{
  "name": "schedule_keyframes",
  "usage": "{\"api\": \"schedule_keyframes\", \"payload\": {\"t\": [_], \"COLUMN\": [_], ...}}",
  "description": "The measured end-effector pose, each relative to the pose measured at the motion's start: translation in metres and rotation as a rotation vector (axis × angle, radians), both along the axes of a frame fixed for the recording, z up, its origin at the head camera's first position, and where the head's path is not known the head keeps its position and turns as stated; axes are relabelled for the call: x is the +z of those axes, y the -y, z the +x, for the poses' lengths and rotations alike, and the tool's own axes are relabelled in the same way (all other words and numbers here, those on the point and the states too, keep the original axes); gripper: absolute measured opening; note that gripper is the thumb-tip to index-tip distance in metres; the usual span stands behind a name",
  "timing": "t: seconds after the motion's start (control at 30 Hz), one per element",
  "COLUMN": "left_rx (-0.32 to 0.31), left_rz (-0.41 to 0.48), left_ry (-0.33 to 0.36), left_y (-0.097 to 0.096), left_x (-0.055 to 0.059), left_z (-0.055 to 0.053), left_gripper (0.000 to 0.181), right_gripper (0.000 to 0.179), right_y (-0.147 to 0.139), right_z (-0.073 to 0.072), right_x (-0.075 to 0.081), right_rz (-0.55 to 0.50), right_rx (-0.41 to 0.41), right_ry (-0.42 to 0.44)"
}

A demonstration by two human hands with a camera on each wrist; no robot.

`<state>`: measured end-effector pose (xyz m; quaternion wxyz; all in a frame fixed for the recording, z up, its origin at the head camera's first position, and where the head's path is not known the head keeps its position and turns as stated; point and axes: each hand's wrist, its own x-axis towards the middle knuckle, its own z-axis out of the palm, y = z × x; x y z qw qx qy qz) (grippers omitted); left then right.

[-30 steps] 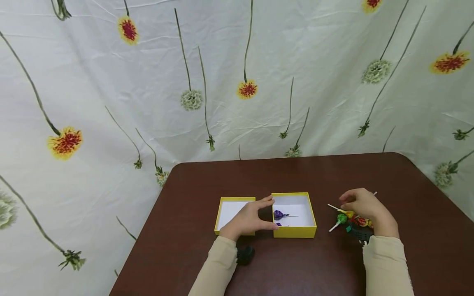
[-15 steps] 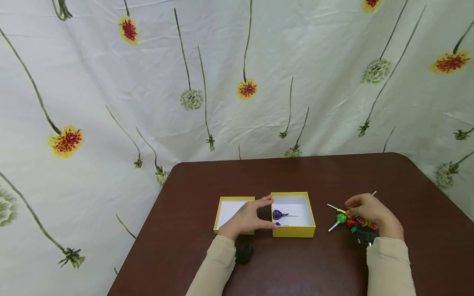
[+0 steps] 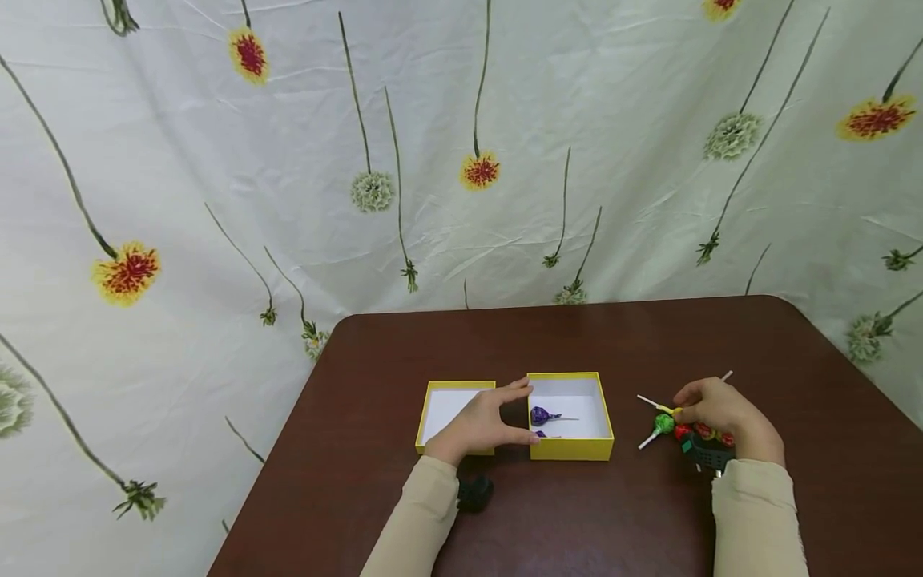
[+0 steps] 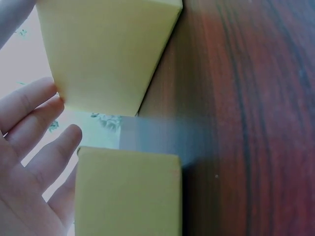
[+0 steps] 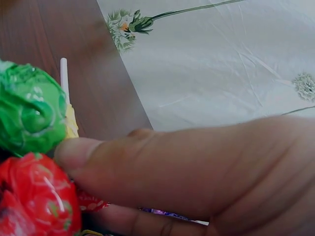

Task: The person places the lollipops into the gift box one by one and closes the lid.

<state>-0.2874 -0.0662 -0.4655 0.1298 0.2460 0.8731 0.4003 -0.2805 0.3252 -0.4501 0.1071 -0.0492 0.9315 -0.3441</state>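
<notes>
Hands [image 3: 479, 425] [image 3: 727, 410] partly cover the right yellow box [image 3: 571, 449] and lollipops [image 3: 664, 424].

wrist views look hazy; the red lollipop [image 5: 39, 199] glints.

A pale, creased cloth [image 3: 613, 104] hangs behind the dark brown desk [image 3: 433, 344] — its print shows red-and-yellow flowers [image 3: 126, 274] and whitish puffs [image 3: 372, 191], most heads down on long stems. The desk's far corners are rounded.

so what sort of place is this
Probably an indoor tabletop workspace: a brown table before a flower-printed cloth, with an open yellow box and lollipops on it.
</notes>
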Motion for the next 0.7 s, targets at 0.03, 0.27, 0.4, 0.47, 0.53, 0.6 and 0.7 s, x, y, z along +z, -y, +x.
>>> {"api": "schedule_keyframes", "payload": {"t": [0.03,0.27,0.4,0.47,0.53,0.6,0.7], "left_rx": [0.0,-0.007,-0.002,0.005,0.006,0.002,-0.002], "left_rz": [-0.001,0.005,0.007,0.008,0.017,0.024,0.027], "left_ry": [-0.004,-0.007,-0.002,0.003,0.009,0.016,0.019], "left_y": [0.0001,0.0009,0.0005,0.0006,0.0006,0.0006,0.0004], "left_x": [0.0002,-0.0016,-0.0041,-0.0043,-0.0035,-0.0023,-0.0008], "left_z": [-0.0002,0.0009,0.0017,0.002,0.0021,0.002,0.0016], "left_gripper": [0.083,0.083,0.083,0.083,0.083,0.083,0.083], "right_gripper": [0.03,0.027,0.025,0.026,0.028,0.029,0.031], "right_y": [0.0002,0.0028,0.0048,0.0058,0.0068,0.0075,0.0081], "right_z": [-0.0001,-0.0015,-0.0011,-0.0009,-0.0004,0.0002,0.0009], "right_x": [0.0001,-0.0001,0.0002,0.0015,0.0032,0.0049,0.0062], "right_rz": [0.004,0.017,0.027,0.028,0.025,0.026,0.021], "right_rx": [-0.004,-0.005,-0.015,-0.033,-0.058,-0.072,-0.08], "right_ry": [0.005,0.004,-0.012,-0.028,-0.045,-0.06,-0.072]}}
